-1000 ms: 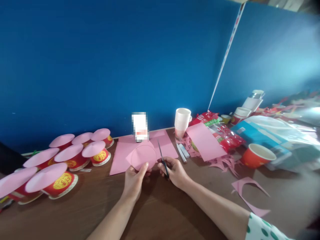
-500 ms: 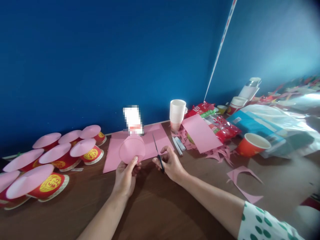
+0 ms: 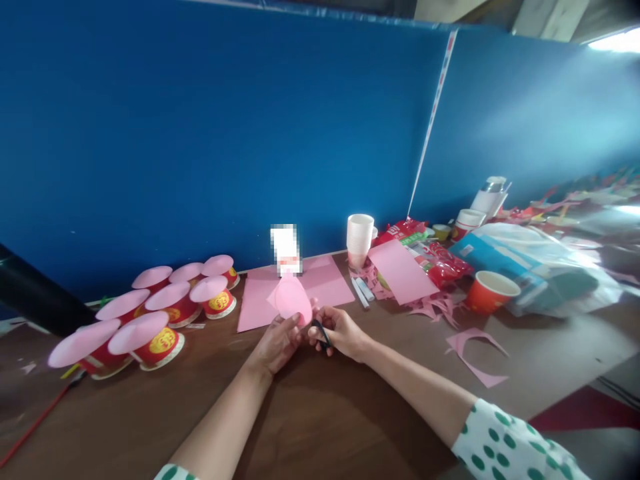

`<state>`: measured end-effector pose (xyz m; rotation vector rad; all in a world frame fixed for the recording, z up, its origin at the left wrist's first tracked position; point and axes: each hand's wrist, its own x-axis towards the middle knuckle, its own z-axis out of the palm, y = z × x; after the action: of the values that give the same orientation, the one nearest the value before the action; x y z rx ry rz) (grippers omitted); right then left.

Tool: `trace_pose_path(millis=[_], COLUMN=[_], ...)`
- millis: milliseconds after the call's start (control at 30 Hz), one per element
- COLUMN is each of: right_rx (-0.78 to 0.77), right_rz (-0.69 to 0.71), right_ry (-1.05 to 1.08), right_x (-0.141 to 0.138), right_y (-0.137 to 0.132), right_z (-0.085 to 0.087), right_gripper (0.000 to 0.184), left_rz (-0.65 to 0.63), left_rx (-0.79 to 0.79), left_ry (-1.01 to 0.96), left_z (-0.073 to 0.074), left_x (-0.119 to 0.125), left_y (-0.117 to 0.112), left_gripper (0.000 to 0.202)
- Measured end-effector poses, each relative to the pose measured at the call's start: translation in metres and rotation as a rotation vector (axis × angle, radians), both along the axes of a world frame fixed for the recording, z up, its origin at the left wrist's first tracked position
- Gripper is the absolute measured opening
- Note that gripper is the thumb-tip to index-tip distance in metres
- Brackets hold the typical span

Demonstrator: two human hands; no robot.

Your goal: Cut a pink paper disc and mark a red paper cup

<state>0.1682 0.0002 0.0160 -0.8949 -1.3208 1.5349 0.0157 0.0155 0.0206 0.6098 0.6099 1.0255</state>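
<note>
A pink paper disc [image 3: 290,297], bent along its length, is pinched in my left hand [image 3: 281,341] at its lower edge. My right hand [image 3: 341,332] grips black-handled scissors [image 3: 321,335] close beside it; their blades are hidden behind the fingers and paper. Both hands are together above the brown table [image 3: 300,400]. Beyond them lie large pink paper sheets [image 3: 255,312], partly covered by the disc. To the left stand several red paper cups [image 3: 165,343] on their rims, each topped with a shallow pink paper cone [image 3: 139,332].
A white cup stack [image 3: 359,237] stands near the blue wall [image 3: 250,133]. Right of it are glue sticks [image 3: 361,292], a pink sheet [image 3: 404,272], paper scraps [image 3: 477,353], red packets [image 3: 445,261], an orange cup [image 3: 493,292] and a plastic bag [image 3: 555,267].
My hands have come together, bringing the scissors to the disc, which was flat and facing me and now is bent. The camera view has shifted left and upward.
</note>
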Motion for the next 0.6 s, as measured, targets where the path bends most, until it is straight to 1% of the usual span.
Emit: trace_pose_path(millis=[67,100,167,200,233,267,333,367,433,500,600], right_rx=[0.011,0.038,0.127,0.182,0.242,0.302,0.426,0.454,0.486,0.495,0.527], right_rz=[0.069,0.111,0.183,0.182,0.145,0.051,-0.149,-0.189,-0.222,-0.230,-0.208], right_ry=[-0.042,-0.061,-0.137,-0.220,-0.352,-0.515,-0.944,-1.046,-1.176,-1.294,-1.447], right_x=[-0.001,0.000,0.007,0.012,0.018,0.025,0.035,0.039,0.040,0.033,0.016], right_y=[-0.004,-0.005,-0.004,-0.003,0.000,0.004,0.015,0.022,0.038,0.054,0.073], right_z=[0.003,0.005,0.011,0.015,0.019,0.024,0.033,0.037,0.043,0.046,0.042], right_gripper=[0.035,0.035,0.033,0.032,0.030,0.030,0.032,0.029,0.024,0.024,0.023], left_rz=[-0.116,-0.112,-0.020,0.033,0.075,0.104,0.125,0.126,0.130,0.131,0.133], left_rx=[0.071,0.085,0.050,0.011,-0.027,-0.057,-0.084,-0.085,-0.078,-0.075,-0.064], left_ry=[0.016,0.016,-0.012,-0.034,-0.058,-0.082,-0.118,-0.132,-0.154,-0.156,-0.121], left_z=[-0.001,-0.002,-0.003,-0.003,-0.003,-0.003,-0.004,-0.004,-0.005,-0.006,-0.005], left_x=[-0.001,-0.002,-0.005,-0.006,-0.007,-0.008,-0.009,-0.008,-0.008,-0.008,-0.008], left_y=[-0.001,-0.001,0.000,0.001,0.002,0.004,0.006,0.007,0.008,0.008,0.008], left_gripper=[0.018,0.017,0.013,0.011,0.010,0.008,0.005,0.004,0.002,0.003,0.006])
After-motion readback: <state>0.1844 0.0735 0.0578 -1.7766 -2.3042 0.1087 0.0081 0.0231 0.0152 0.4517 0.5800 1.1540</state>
